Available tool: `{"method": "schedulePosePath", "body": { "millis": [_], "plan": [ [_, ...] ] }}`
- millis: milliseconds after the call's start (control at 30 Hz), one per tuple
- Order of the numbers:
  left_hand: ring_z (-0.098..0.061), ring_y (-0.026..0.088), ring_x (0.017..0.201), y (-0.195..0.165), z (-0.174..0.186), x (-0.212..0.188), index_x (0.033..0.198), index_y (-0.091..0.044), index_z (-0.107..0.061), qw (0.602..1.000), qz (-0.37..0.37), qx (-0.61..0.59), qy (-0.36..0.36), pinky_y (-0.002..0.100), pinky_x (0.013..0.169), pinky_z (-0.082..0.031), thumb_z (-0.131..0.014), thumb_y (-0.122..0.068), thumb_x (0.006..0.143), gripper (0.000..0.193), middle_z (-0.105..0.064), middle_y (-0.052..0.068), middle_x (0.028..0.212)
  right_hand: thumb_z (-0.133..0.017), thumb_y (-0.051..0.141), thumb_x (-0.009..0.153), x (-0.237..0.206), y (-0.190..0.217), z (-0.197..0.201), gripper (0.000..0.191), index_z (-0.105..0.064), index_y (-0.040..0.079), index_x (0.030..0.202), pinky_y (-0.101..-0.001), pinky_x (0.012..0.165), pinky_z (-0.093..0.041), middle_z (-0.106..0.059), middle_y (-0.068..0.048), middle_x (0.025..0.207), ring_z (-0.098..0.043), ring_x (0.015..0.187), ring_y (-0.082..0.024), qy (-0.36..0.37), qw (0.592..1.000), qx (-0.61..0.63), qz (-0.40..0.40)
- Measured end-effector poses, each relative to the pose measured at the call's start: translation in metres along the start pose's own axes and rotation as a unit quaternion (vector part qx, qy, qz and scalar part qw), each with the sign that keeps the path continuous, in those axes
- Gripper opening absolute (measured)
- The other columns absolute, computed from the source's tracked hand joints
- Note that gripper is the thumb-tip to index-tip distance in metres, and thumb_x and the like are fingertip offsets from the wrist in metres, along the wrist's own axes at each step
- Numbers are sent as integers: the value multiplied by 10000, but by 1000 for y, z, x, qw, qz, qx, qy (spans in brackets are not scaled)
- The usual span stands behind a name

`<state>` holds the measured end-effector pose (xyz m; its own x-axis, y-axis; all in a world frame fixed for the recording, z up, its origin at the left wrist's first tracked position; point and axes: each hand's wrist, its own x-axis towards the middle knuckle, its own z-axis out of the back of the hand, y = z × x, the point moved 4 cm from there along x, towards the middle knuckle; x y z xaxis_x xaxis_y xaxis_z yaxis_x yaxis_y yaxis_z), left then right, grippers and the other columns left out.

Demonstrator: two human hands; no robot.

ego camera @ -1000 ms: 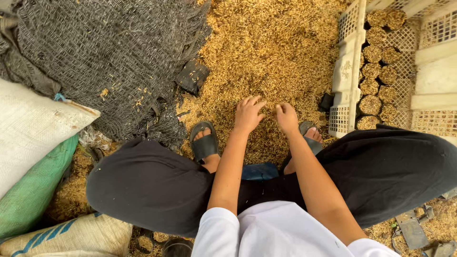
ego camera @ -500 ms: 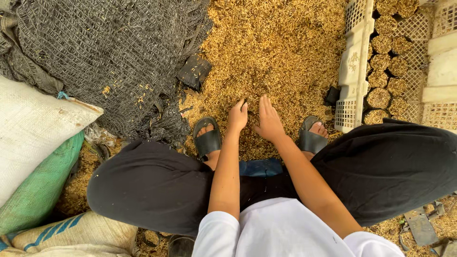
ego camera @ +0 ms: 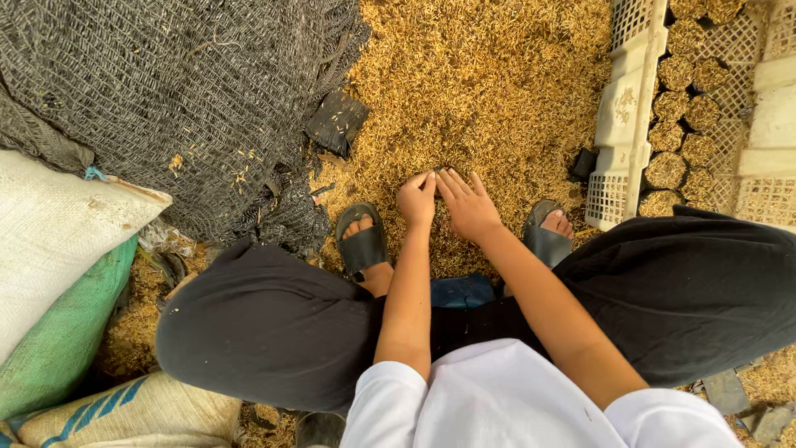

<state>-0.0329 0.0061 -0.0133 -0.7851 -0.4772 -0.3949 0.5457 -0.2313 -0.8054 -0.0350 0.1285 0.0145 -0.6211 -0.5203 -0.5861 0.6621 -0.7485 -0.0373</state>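
Husks (ego camera: 464, 91), a golden heap of dry chaff, cover the ground ahead of the squatting person and reach from the dark netting (ego camera: 166, 108) on one side to the white plastic crate (ego camera: 622, 124) on the other. Both hands meet on the heap just in front of the sandalled feet. The left hand (ego camera: 417, 199) is curled, its fingers drawn together into the loose material as if pinching up a bit; whether anything is actually held I cannot tell. The right hand (ego camera: 468, 207) lies flat beside it, fingers spread slightly and pressed down on the surface, the two hands touching at the fingertips. By the look of it, the work is gathering or packing husk by hand. Round husk-filled plugs (ego camera: 667, 170) sit in rows in the crate's cells, near the right foot. Sacks (ego camera: 58, 249), white and green, lie stacked at the left. What is under the palms is hidden, the crate is cut off at the frame's edge, and the small dark object (ego camera: 336, 123) by the netting is hard to identify.
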Motion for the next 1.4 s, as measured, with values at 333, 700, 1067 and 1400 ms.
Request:
{"method": "schedulePosePath", "body": {
  "millis": [333,700,1067,1400],
  "plan": [
    [-778,271,811,-6,-2,-1,985,-62,-833,982,-144,55,-113,516,1217,-310,-707,-229,934,215,-814,127,990,-575,337,946,1,10,28,897,-78,92,1651,-537,1273,8,-69,-57,1737,-36,1592,-206,127,992,6,-9],
    [-707,316,1072,-10,-6,24,1408,-123,-629,984,58,63,156,427,989,-530,-461,-475,1088,504,-740,189,1201,-678,352,862,-31,8,-3,949,-189,63,1622,-517,1292,-145,-177,-166,1694,-132,1589,-310,-95,926,362,-49],
    [-583,335,1301,-3,-8,9,1411,-121,-630,972,-61,127,187,455,1089,-453,-431,-456,1044,535,-634,115,1423,-595,472,963,-16,-9,3,948,-52,81,1633,-529,1248,-56,-17,-129,1712,-7,1578,-286,41,953,300,-20],
    [-340,348,1502,-30,2,4,1512,-39,-462,989,-94,1,117,446,1225,-247,-339,-503,1055,662,-403,167,1606,-564,168,934,-12,-61,-1,487,-546,43,1405,-448,1130,-402,-572,-206,1428,-523,1335,-374,-326,843,396,-159]
  ]
}}
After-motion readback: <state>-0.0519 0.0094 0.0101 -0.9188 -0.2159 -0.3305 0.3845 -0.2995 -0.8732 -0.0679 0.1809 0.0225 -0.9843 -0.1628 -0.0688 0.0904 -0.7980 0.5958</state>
